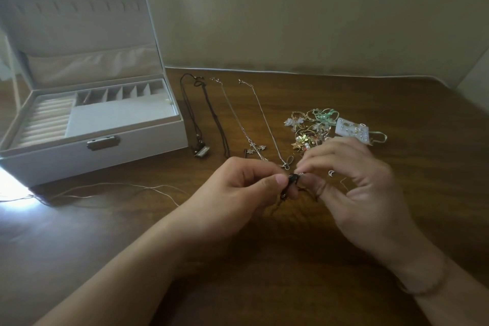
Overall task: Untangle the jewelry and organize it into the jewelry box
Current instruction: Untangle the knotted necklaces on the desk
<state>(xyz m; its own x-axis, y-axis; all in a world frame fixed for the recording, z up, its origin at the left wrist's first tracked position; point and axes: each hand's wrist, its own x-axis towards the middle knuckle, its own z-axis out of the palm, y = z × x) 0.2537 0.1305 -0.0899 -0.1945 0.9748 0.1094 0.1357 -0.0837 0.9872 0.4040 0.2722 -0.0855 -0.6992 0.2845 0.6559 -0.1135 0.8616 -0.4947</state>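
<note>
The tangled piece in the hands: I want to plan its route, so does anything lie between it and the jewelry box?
Yes. Laid-out necklaces lie on the table between the tangled piece and the open jewelry box; lifting over them should avoid them.

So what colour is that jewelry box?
White, with a cream lining; the jewelry box shows best in the head view.

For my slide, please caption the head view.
Both hands pinch a tangled dark piece; four necklaces lie beside the open jewelry box.
</note>
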